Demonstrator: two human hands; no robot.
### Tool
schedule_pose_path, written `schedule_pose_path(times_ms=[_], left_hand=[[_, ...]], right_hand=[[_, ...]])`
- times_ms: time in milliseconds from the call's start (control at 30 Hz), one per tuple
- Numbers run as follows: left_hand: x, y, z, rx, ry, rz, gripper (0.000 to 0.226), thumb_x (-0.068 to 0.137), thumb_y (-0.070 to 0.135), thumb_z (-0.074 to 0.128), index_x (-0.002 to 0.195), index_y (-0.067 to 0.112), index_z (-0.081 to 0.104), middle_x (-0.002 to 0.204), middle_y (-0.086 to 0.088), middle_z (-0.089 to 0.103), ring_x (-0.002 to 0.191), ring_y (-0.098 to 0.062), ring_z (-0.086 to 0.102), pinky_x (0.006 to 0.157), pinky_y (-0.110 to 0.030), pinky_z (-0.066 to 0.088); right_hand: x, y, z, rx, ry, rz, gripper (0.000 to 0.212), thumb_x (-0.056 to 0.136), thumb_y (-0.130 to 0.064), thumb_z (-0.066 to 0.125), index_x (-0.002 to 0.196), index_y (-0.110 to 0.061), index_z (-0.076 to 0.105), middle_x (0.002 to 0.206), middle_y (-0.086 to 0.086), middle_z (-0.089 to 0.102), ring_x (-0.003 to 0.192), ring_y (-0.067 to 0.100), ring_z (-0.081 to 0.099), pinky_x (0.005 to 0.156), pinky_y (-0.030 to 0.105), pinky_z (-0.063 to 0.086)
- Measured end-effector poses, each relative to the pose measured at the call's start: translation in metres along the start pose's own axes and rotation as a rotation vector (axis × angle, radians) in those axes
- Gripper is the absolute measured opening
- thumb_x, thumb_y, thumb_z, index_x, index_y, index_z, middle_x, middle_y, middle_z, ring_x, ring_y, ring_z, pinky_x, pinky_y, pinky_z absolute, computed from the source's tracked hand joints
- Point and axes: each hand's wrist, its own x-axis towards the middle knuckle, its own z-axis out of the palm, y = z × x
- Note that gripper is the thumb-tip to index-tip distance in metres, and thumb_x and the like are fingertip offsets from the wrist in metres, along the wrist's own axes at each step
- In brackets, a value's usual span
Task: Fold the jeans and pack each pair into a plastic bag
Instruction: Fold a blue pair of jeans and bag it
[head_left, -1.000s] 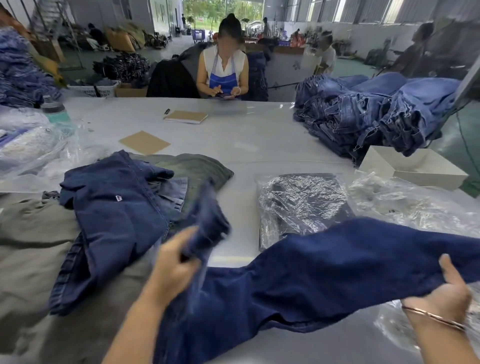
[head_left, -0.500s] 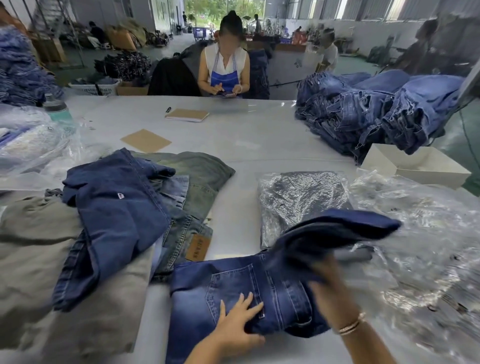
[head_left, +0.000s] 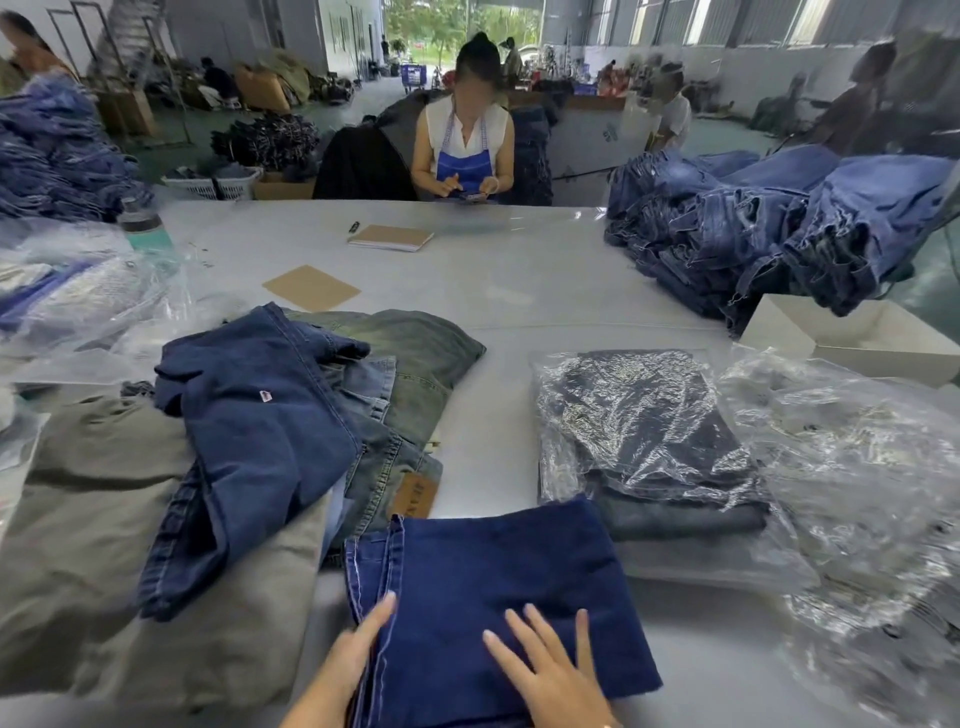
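A pair of dark blue jeans (head_left: 498, 582) lies folded into a flat rectangle on the white table (head_left: 519, 291) right in front of me. My left hand (head_left: 358, 649) touches its left edge with straight fingers. My right hand (head_left: 550, 665) lies flat on top of it, fingers spread. Just behind to the right, a bagged pair of dark jeans (head_left: 644, 431) lies in clear plastic. A heap of empty clear plastic bags (head_left: 857, 493) spreads to the right of that.
Unfolded jeans, blue (head_left: 249, 441), green-grey (head_left: 415, 353) and grey (head_left: 93, 509), pile up at my left. A tall stack of blue jeans (head_left: 769, 228) and a white box (head_left: 852, 338) stand at the right. A person sits across the table; a notebook (head_left: 390, 238) and a card (head_left: 310, 287) lie between.
The long stretched-out jeans were folded over themselves into a compact rectangle. My right hand brought the leg across, and both hands have come down flat onto the folded pair.
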Motion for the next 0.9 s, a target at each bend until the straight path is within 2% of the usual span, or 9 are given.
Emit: schedule_pose_path(times_ms=[67,133,200,300,400,500,600,700,900], left_hand=[[0.002,0.005,0.008,0.164,0.194,0.071,0.033,0.082,0.014,0.074,0.109,-0.003,0.067,0.091,-0.010,0.071,0.082,-0.021,0.064,0.078,-0.029,0.048],[0.000,0.009,0.017,0.259,0.295,0.166,0.028,0.087,0.010,0.068,0.112,-0.001,0.064,0.104,-0.016,0.068,0.092,-0.026,0.062,0.081,-0.031,0.045],[0.004,0.013,0.020,0.234,0.334,0.191,0.026,0.095,0.008,0.054,0.118,-0.001,0.061,0.114,-0.019,0.065,0.102,-0.032,0.059,0.086,-0.035,0.045],[0.003,0.025,0.013,0.076,0.207,0.224,0.021,0.098,0.010,0.048,0.112,0.007,0.064,0.103,-0.010,0.070,0.091,-0.028,0.063,0.083,-0.038,0.047],[0.003,0.021,-0.002,0.125,0.243,0.225,0.016,0.099,0.016,0.050,0.105,0.011,0.064,0.098,-0.007,0.071,0.091,-0.026,0.063,0.081,-0.036,0.047],[0.005,0.011,-0.013,0.261,0.301,0.236,0.013,0.097,0.010,0.051,0.106,0.009,0.060,0.103,-0.011,0.067,0.086,-0.023,0.061,0.070,-0.031,0.044],[0.005,0.008,-0.015,0.242,0.269,0.223,0.020,0.100,0.011,0.045,0.112,0.006,0.060,0.111,-0.014,0.065,0.100,-0.029,0.060,0.081,-0.035,0.045],[0.008,0.004,-0.019,0.218,0.252,0.170,0.037,0.103,0.015,0.038,0.137,0.001,0.046,0.136,-0.016,0.051,0.126,-0.030,0.047,0.107,-0.039,0.035],[0.009,0.003,-0.024,0.198,0.170,0.150,0.032,0.103,0.009,0.036,0.132,0.003,0.046,0.124,-0.010,0.056,0.106,-0.022,0.053,0.093,-0.030,0.040]], right_hand=[[-0.014,0.017,-0.004,-0.002,-0.038,0.148,0.075,0.080,-0.031,0.037,0.149,-0.037,0.009,0.157,-0.009,0.014,0.146,0.012,-0.009,0.114,0.050,0.001],[-0.031,0.031,-0.011,-0.052,0.037,0.206,0.056,0.098,-0.030,0.021,0.150,-0.037,0.001,0.159,-0.010,-0.011,0.145,0.008,-0.012,0.115,0.044,-0.004],[-0.034,0.032,-0.024,0.050,-0.054,0.265,0.042,0.094,-0.039,0.026,0.135,-0.047,0.030,0.158,-0.017,-0.002,0.144,0.002,-0.011,0.114,0.040,-0.006],[-0.023,0.023,-0.034,0.294,-0.121,0.369,0.061,0.045,-0.039,0.052,0.105,-0.044,0.061,0.127,-0.017,0.051,0.139,-0.007,0.014,0.110,0.028,0.003],[0.005,0.001,-0.039,0.425,-0.126,0.373,0.040,0.058,-0.044,0.051,0.092,-0.039,0.072,0.097,-0.020,0.061,0.100,-0.006,0.048,0.090,0.023,0.026],[0.043,-0.035,-0.031,0.475,-0.375,0.304,0.056,0.079,-0.058,0.051,0.129,-0.032,0.054,0.122,-0.013,0.054,0.113,0.006,0.051,0.094,0.025,0.032],[0.073,-0.077,-0.017,0.646,-0.800,0.381,0.079,0.082,-0.066,0.045,0.148,-0.027,0.023,0.146,-0.007,0.033,0.135,0.018,0.033,0.109,0.039,0.027],[0.091,-0.103,-0.008,0.503,-0.819,0.410,0.090,0.081,-0.073,0.038,0.151,-0.023,0.011,0.147,0.000,0.030,0.134,0.023,0.030,0.108,0.047,0.024],[0.110,-0.132,0.005,0.396,-0.883,0.383,0.084,0.092,-0.036,0.046,0.151,-0.009,-0.007,0.140,0.010,0.043,0.125,0.027,0.044,0.103,0.041,0.033]])
